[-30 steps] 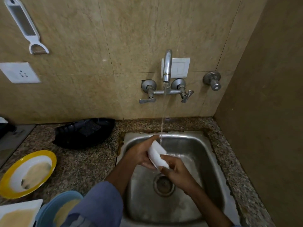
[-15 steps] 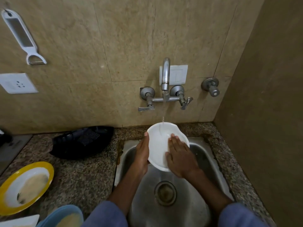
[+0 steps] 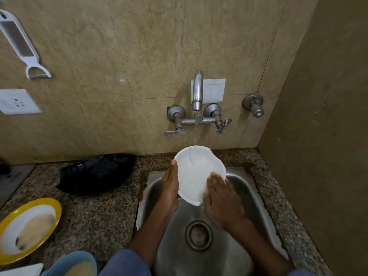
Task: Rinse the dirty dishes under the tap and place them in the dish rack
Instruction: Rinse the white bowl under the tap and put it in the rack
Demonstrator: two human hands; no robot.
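Two hands hold a white plate under water running from the tap, at twelve o'clock over the sink: the left hand grips its nine o'clock rim, thumb on top; the right hand lies flat-fingered at five o'clock.

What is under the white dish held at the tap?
Below the white dish is the steel sink with its drain. The dish covers the sink's back edge and the fingers of the left hand.
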